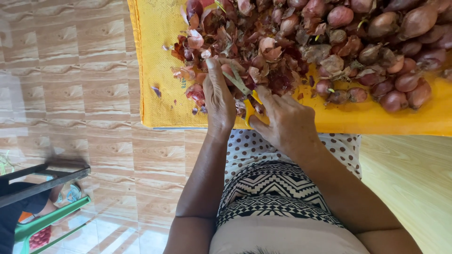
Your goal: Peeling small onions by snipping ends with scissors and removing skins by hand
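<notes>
1. Your left hand (pixel 219 96) is closed around a small shallot (pixel 229 70) at the near edge of the heap; the thumb and fingers pinch it, so only a sliver of its pinkish skin shows.
2. Your right hand (pixel 285 120) is curled tight on a small knife (pixel 245 91) with a yellow handle. The grey blade points up and to the left, its tip touching the shallot in your left hand.
3. Both hands work over a yellow woven sheet (pixel 155 56) that covers the table in front of you.
4. Just beyond your fingers lies a pile of dry reddish-brown shallot skins (pixel 263 51), loose and curled, with a few scraps scattered to the left on the sheet.
5. Farther back and to the right sit the whole shallots (pixel 395 89), still in their purple-red skins, heaped close together.
6. Below the sheet you see your lap, in a polka-dot cloth (pixel 245 146) and a black-and-white zigzag garment (pixel 273 188).
7. The floor (pixel 84 117) on your left is of wood-patterned tiles.
</notes>
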